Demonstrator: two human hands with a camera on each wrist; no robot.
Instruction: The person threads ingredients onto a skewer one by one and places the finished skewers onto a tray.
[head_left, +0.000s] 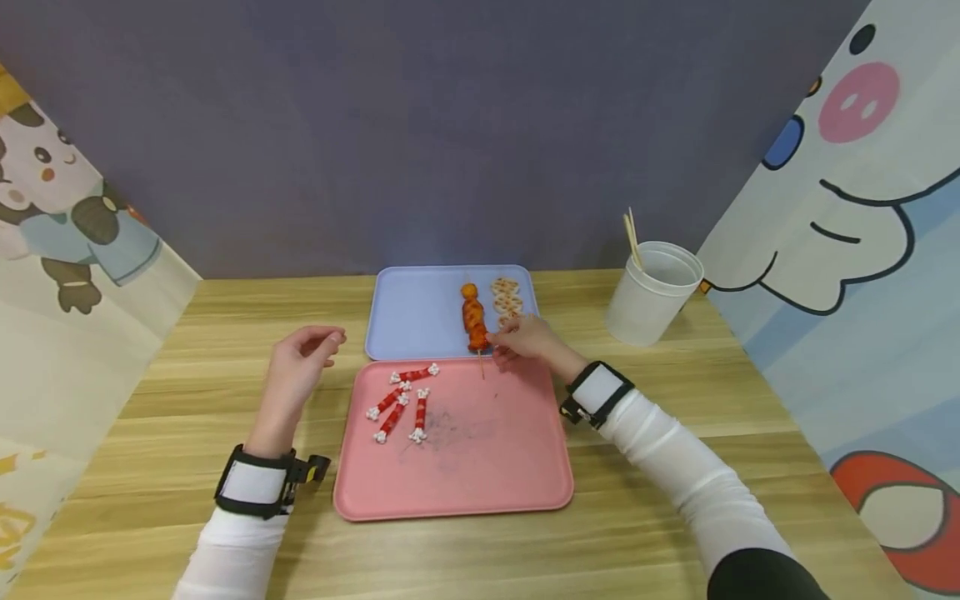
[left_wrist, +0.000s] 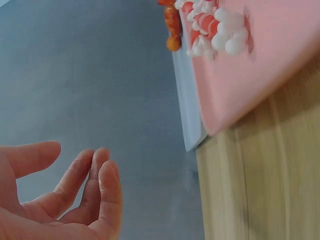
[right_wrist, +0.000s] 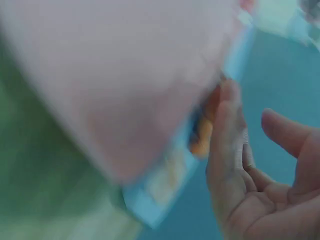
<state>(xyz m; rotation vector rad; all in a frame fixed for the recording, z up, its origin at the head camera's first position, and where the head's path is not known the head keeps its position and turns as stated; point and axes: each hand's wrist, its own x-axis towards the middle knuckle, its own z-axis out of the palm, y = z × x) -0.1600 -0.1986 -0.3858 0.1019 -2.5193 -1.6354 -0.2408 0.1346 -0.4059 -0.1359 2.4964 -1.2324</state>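
My right hand (head_left: 525, 340) is beside the lower end of a skewer of orange-brown food pieces (head_left: 473, 317), which lies on the blue tray (head_left: 416, 312). In the right wrist view its thumb stands apart from the fingers (right_wrist: 225, 135), and nothing shows gripped between them. Pale lattice-like slices (head_left: 506, 296) lie in a row near that hand. Left of the pink tray (head_left: 487, 467), my left hand (head_left: 297, 367) hovers with loosely bent fingers and holds nothing. Several red sticks with white knobbly ends (head_left: 421, 415) lie on the pink tray's left half.
A white tub (head_left: 651, 296) with thin wooden sticks (head_left: 632, 237) leaning in it stands at the back right of the wooden table (head_left: 660, 467). Behind the table rises a grey wall (head_left: 450, 133). Cartoon-printed panels (head_left: 847, 208) border both sides.
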